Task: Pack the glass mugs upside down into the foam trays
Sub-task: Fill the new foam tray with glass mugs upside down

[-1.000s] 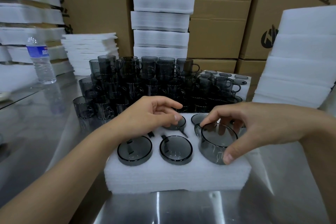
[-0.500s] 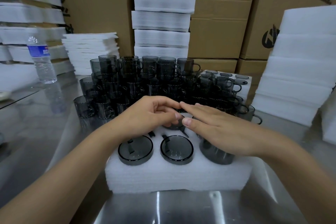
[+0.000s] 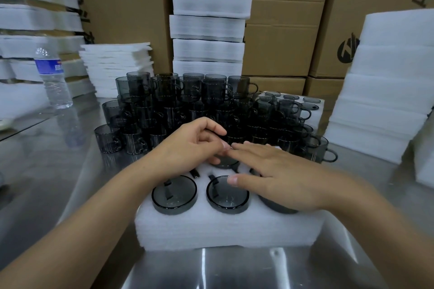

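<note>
A white foam tray (image 3: 225, 230) lies on the steel table in front of me. Smoky grey glass mugs sit upside down in its holes: one at front left (image 3: 174, 195), one at front middle (image 3: 227, 197), one at front right (image 3: 279, 206). My right hand (image 3: 279, 176) lies flat with straight fingers on the front right mug and presses it. My left hand (image 3: 192, 145) rests with curled fingers on a back-row mug (image 3: 226, 162), mostly hidden under both hands. A big cluster of upright grey mugs (image 3: 187, 105) stands just behind the tray.
A second foam tray (image 3: 317, 110) with mugs in it sits behind on the right. Foam stacks rise at back centre (image 3: 207, 23), right (image 3: 385, 87) and left (image 3: 115, 65). A water bottle (image 3: 52, 77) stands at left. Cardboard boxes (image 3: 281, 30) fill the background.
My right hand let go of the mug's rim, flattened over it and pushed it down into the front right hole. My left hand has stayed on the back-row mug.
</note>
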### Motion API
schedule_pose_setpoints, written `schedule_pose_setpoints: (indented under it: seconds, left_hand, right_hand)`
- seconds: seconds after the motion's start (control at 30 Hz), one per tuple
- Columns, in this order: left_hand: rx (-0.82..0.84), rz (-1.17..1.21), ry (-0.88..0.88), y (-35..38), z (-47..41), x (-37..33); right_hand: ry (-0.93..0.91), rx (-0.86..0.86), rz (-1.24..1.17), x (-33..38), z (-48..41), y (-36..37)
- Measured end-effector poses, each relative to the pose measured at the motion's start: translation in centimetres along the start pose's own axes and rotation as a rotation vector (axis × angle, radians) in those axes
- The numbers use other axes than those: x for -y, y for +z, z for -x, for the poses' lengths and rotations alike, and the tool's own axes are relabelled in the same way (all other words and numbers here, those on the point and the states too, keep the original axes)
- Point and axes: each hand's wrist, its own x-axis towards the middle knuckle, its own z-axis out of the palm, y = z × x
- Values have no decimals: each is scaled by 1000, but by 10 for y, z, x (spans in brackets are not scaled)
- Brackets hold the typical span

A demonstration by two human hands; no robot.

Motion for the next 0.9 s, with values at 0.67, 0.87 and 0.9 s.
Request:
schedule_pose_setpoints:
  seconds: [0.67, 0.87, 0.9]
  left_hand:
    - [-16, -15, 17, 3, 3, -3]
    - [-40, -18, 31, 4, 3, -5]
    - [-43, -23, 35, 4, 3, -5]
  right_hand:
    - [18, -6, 11, -2, -3, 6]
    - [23, -12, -73, -2, -5, 6]
    - [34, -9, -46, -1, -5, 7]
